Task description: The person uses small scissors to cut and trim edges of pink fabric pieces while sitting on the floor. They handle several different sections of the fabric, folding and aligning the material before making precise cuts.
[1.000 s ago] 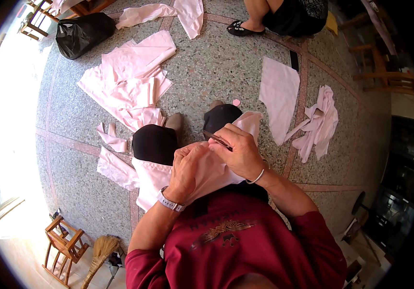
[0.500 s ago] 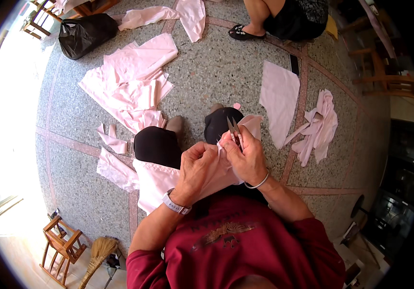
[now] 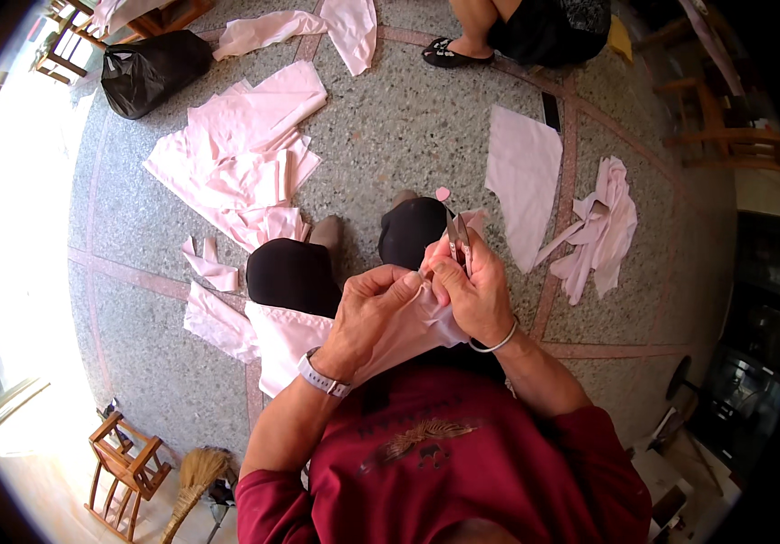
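Observation:
Pale pink cloth (image 3: 292,341) lies across my lap, its stitched edge running over my dark trouser knee. My left hand (image 3: 365,317) is closed in a pinch on the cloth, thumb and forefinger near its upper edge. Close beside it, my right hand (image 3: 481,297) holds a small pair of scissors (image 3: 459,238), the blades slightly parted and pointing away from me. The thumb and finger of that hand also pinch at the cloth next to my left fingertips. Whatever fine detail sits between the fingertips is too small to make out.
Pink fabric heaps (image 3: 240,154) cover the floor ahead left; a flat pink piece (image 3: 524,186) and a crumpled bundle (image 3: 603,227) lie right. A black plastic bag (image 3: 154,72), a small wooden chair (image 3: 127,462) and a broom (image 3: 198,480) stand left. Another person (image 3: 544,36) crouches ahead.
My right hand and the scissors have shifted slightly right, and the left thumb has come down flatter over the cloth. The whole view has tilted a little.

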The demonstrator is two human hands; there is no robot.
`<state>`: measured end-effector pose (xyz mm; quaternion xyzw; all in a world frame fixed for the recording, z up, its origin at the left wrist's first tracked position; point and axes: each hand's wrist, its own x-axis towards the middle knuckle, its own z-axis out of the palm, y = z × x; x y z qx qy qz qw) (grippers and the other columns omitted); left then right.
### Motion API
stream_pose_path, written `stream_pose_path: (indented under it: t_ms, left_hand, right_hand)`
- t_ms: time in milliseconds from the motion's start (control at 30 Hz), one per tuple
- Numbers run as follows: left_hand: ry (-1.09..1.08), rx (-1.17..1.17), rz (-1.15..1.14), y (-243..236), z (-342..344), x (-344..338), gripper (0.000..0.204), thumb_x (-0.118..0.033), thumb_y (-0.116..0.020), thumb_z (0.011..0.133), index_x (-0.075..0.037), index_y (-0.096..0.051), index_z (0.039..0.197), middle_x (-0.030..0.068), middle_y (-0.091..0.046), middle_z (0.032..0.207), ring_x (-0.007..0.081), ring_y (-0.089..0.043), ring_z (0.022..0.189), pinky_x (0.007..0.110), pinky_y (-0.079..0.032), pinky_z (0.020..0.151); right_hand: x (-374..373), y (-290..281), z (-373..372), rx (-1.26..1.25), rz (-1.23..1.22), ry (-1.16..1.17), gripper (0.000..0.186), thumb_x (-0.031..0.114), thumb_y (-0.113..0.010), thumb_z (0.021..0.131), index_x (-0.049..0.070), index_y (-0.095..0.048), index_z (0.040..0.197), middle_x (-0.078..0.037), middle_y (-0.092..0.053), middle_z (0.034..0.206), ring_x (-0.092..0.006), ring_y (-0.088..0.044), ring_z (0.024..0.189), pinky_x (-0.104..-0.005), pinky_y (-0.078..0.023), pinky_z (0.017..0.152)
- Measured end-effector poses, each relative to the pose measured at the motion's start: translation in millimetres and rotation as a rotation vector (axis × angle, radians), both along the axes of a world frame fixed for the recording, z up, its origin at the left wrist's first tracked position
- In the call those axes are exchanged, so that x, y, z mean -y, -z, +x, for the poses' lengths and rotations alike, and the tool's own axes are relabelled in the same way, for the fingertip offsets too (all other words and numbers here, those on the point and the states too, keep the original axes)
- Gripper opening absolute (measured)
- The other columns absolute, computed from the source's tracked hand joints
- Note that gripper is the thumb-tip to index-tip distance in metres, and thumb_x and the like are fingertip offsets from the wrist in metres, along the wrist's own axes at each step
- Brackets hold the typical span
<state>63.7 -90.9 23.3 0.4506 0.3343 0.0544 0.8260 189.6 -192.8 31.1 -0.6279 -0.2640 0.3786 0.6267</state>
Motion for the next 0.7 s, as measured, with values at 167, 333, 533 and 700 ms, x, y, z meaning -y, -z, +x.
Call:
stream_pose_path:
  t_ms: [167,333,533,700]
  left_hand:
    - [-0.101,-0.013,-0.246,7.1,-1.4,2.2,0.019,-0.02,-0.06,0.097,-0.004,-0.069,0.092,-0.0042,-0.063,0.086,0.0027,-0.053,0.075,0.02,-0.044,0.069]
    - [-0.101,-0.161,-0.422,-15.4,3.6,-0.5,0.025,-0.026,-0.058,0.098,-0.004,-0.068,0.092,-0.0018,-0.066,0.089,0.0046,-0.057,0.084,0.022,-0.045,0.078]
    - [-0.047,-0.06,-0.353,14.2,-5.9,1.8,0.015,-0.016,-0.06,0.094,-0.004,-0.068,0.089,-0.0009,-0.066,0.09,0.0073,-0.058,0.084,0.022,-0.043,0.082]
    - [-0.151,0.021,-0.24,12.7,0.5,12.6,0.02,-0.02,-0.063,0.095,-0.002,-0.066,0.086,-0.0005,-0.064,0.085,0.0056,-0.056,0.076,0.021,-0.046,0.071]
  right_hand:
    - [8.4,-2.3,-6.0,0.22,-0.06,-0.035,0.009,0.008,-0.055,0.097,0.001,-0.052,0.095,-0.007,-0.059,0.079,-0.0099,-0.054,0.059,-0.0266,-0.046,0.055]
    - [15.7,-8.7,-15.2,0.518,-0.044,-0.127,0.012,0.0,-0.06,0.09,-0.002,-0.055,0.101,-0.016,-0.06,0.086,-0.03,-0.063,0.074,-0.0362,-0.051,0.065]
    - [10.8,-7.1,-13.5,0.713,0.117,-0.057,0.007,0.004,-0.061,0.091,0.0,-0.057,0.096,-0.013,-0.063,0.082,-0.0273,-0.064,0.064,-0.034,-0.05,0.056]
    - [13.0,-7.6,-13.7,0.641,0.032,-0.126,0.013,-0.002,-0.059,0.087,-0.001,-0.053,0.098,-0.017,-0.06,0.084,-0.0342,-0.063,0.073,-0.0397,-0.05,0.063]
